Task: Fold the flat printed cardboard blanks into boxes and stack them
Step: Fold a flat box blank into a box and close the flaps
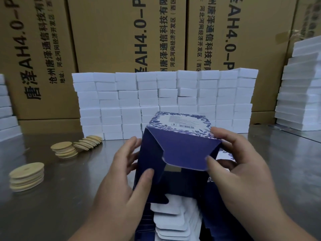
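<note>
Box held between both hands, open end toward the person: left hand clamps left flap, right hand pinches half-folded top flap.

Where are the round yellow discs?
In the head view, the round yellow discs lie in piles on the metal table, at the left, left of the blue box being folded.
</note>
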